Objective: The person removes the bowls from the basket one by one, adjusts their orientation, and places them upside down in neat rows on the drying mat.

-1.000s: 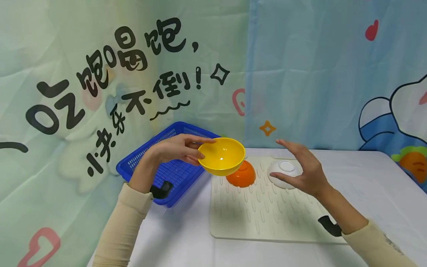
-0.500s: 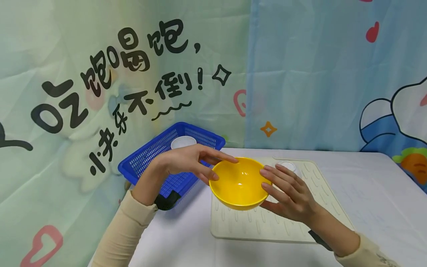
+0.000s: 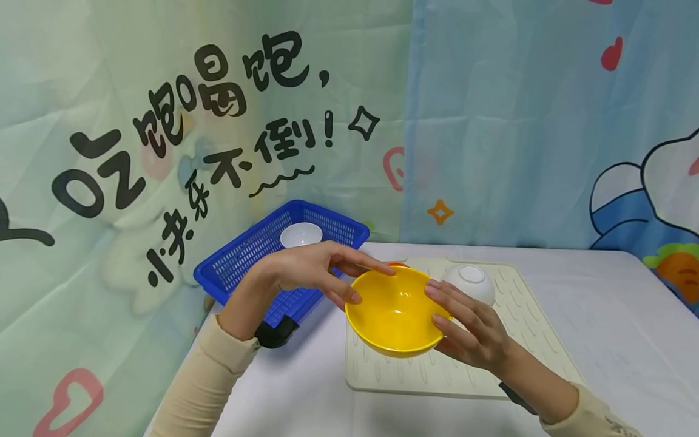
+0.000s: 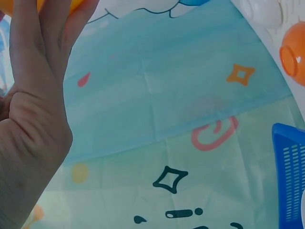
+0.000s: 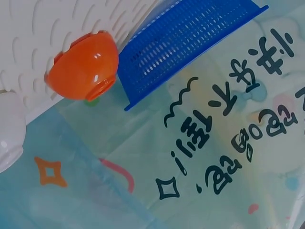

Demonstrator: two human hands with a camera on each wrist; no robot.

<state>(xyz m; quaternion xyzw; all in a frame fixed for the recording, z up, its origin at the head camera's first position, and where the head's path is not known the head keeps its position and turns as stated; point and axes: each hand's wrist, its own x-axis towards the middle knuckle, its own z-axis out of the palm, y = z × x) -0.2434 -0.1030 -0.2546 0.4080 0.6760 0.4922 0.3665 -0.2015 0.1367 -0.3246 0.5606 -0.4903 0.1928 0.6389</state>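
Both hands hold a yellow bowl [image 3: 395, 315] in the head view, its hollow facing the person, over the pale mat. My left hand [image 3: 311, 270] grips its left rim, thumb inside and fingers along the upper edge. On the right side my right hand [image 3: 472, 325] has its fingers over the rim and its thumb behind the bowl. In the left wrist view the left hand [image 4: 35, 105] shows with a bit of the yellow bowl [image 4: 75, 5] at the top. The right wrist view shows no hand.
An orange bowl [image 5: 88, 67] and a white bowl [image 3: 471, 282] lie upside down on the ridged drying mat [image 3: 377, 373]. Behind the left hand stands a blue basket [image 3: 235, 270] with another white bowl [image 3: 301, 233] inside. Printed curtains [image 3: 491, 121] close off the back and left.
The left hand has brought the yellow bowl down and to the right, nearer the person. The right hand, apart and spread before, has come in and taken hold of the bowl's right side.
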